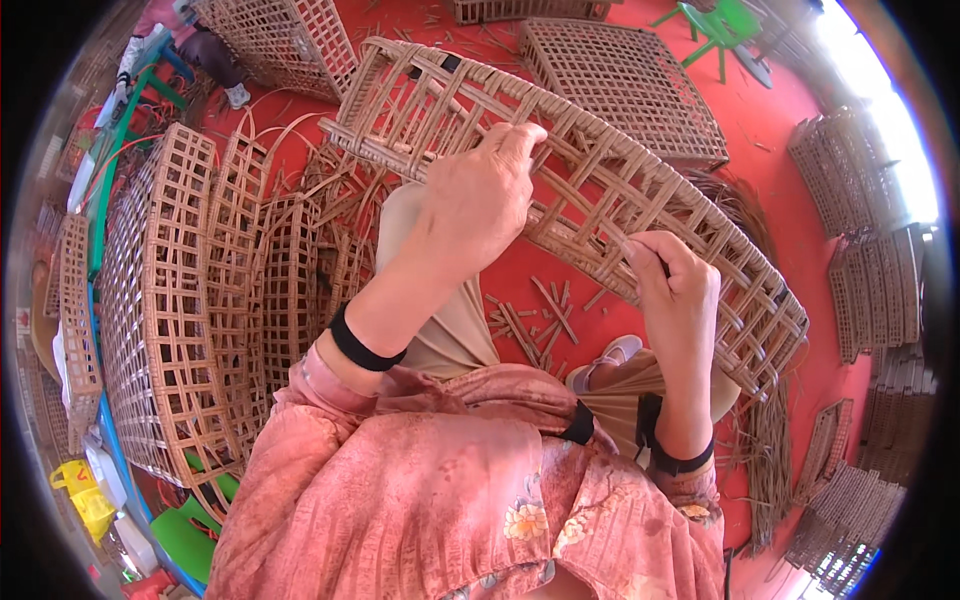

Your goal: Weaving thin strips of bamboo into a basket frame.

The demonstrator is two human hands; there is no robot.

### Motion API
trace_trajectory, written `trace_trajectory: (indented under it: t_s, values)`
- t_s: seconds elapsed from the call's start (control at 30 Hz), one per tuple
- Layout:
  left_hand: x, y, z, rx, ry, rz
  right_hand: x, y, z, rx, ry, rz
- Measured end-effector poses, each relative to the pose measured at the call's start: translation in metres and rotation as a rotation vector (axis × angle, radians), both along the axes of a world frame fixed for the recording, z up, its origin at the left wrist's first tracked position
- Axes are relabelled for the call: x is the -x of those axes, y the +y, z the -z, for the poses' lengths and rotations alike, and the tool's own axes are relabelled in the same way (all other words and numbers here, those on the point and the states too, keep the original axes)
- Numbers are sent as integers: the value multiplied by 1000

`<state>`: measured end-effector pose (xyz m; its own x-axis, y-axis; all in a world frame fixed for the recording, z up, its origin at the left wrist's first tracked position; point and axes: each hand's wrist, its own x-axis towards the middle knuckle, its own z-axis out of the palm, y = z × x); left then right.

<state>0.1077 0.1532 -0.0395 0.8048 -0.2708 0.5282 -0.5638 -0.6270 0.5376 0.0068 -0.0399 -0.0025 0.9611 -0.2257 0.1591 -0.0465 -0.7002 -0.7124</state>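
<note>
A long, shallow woven wicker basket [640, 190] lies tilted across my lap, its open lattice slanting from upper left to lower right. My left hand [485, 195] is closed over its lattice left of the middle, fingers curled around the strips. Farther right, my right hand [675, 285] is closed in a pinch, thumb and forefinger together on a thin wicker strip [612, 228] at the basket's nearer edge. The fingertips of both hands are partly hidden. Black bands circle both wrists.
Woven baskets [175, 310] stand close at my left. Another basket [625, 85] lies beyond the held one. Cut wicker pieces [545, 320] litter the red floor. Long loose strips [770, 470] hang at right, near stacked panels [850, 170]. A green stool [720, 30] stands far off; a person [195, 40] sits upper left.
</note>
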Motion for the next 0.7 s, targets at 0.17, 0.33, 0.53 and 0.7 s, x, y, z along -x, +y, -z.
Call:
trace_trajectory:
  t_s: [0.17, 0.33, 0.53, 0.7]
  values:
    - [-7, 10, -12, -248, -43, 61, -7, 2, 6, 40, -31, 18]
    - [-27, 21, -17, -158, 77, 266, -5, 0, 4, 9, 10, 43]
    - [-34, 26, -15, -100, 168, 367, -3, -4, 4, 36, 0, 53]
    - [-31, 37, -14, 283, 479, 458, -2, 5, -3, 11, 26, 50]
